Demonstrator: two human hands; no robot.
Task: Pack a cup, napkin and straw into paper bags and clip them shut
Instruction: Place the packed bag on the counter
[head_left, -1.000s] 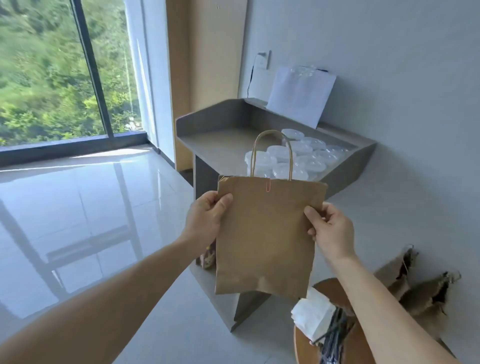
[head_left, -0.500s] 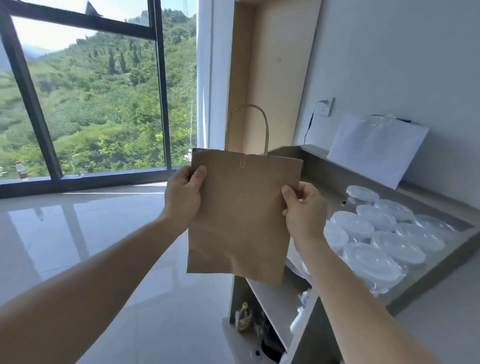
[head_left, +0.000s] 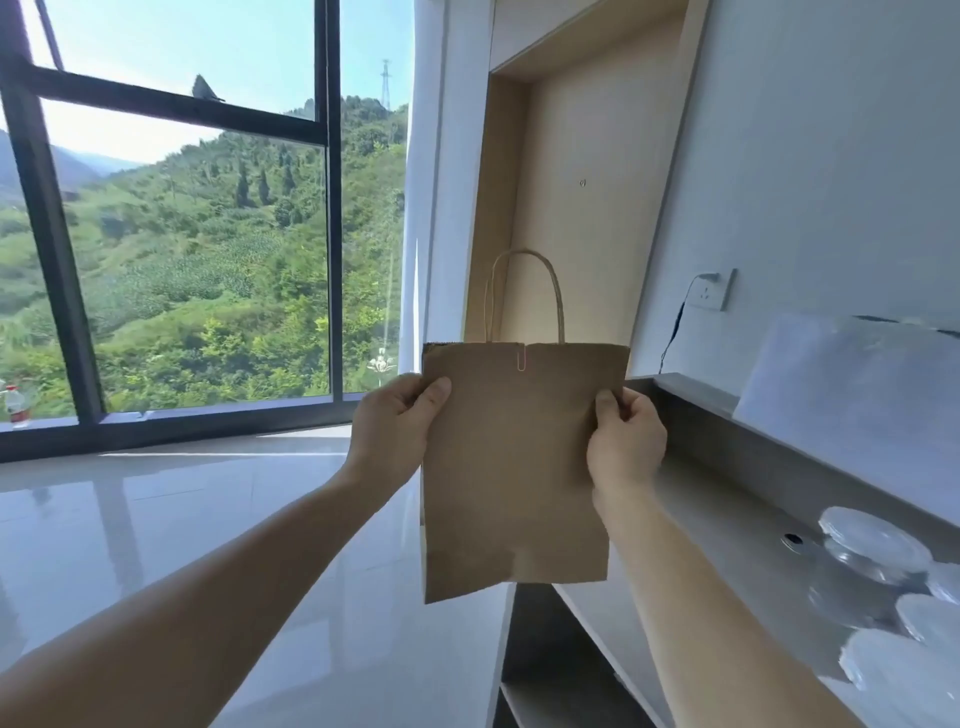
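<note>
The brown paper bag (head_left: 514, 467) hangs flat and upright in the air in front of the person, over the glossy floor (head_left: 156, 519) and the near end of a grey counter (head_left: 727, 509), touching neither. Its mouth is pressed together, and a pale paper clip (head_left: 521, 359) sits over the top edge, a little left of the middle. Two twisted paper handles (head_left: 553, 291) stand up above the mouth, one behind the other. What is inside the bag cannot be seen. The left hand (head_left: 392, 431) pinches the bag's left edge just below the top, with the thumb lying across the front face and the other fingers curled behind the paper. The right hand (head_left: 626, 441) grips the right edge at about the same height, its thumb pressed on the front and its fingers folded round the edge. Both forearms reach in from the bottom of the view. On the counter at lower right stand several clear plastic cups (head_left: 872, 540) with lids, close together and well apart from the bag. A white sheet (head_left: 852, 410) leans on the wall behind the counter's raised back ledge, and a wall socket (head_left: 714, 291) with a dark cable plugged in sits above that ledge. Behind the bag is a light wooden wall panel (head_left: 582, 182). To the left, a dark-framed window (head_left: 327, 208) looks onto a green hillside, and a bottle (head_left: 18, 405) stands on its sill.
</note>
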